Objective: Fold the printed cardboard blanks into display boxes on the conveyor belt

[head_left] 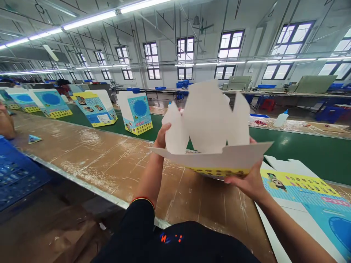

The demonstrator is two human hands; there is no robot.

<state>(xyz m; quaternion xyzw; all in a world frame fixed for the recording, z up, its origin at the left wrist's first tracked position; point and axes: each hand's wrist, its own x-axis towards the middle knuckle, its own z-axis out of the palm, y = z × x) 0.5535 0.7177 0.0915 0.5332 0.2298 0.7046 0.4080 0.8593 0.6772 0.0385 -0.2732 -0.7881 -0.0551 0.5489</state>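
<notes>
Between my two hands, above the brown work surface, is a cardboard box with its white inner flaps standing up and spread. A strip of its yellow printed side shows along the lower edge. My left hand grips the box at its left flap, with part of the fingers hidden behind the card. On the right, my right hand holds the near lower edge, thumb underneath and fingers partly behind the panel. Flat printed box blanks lie on the table beside my right forearm.
Several printed boxes, such as a blue one, stand on the green belt. Beyond it is a white squeeze bottle with a blue tip. At the left are a blue crate, a small printed piece and another person's arm.
</notes>
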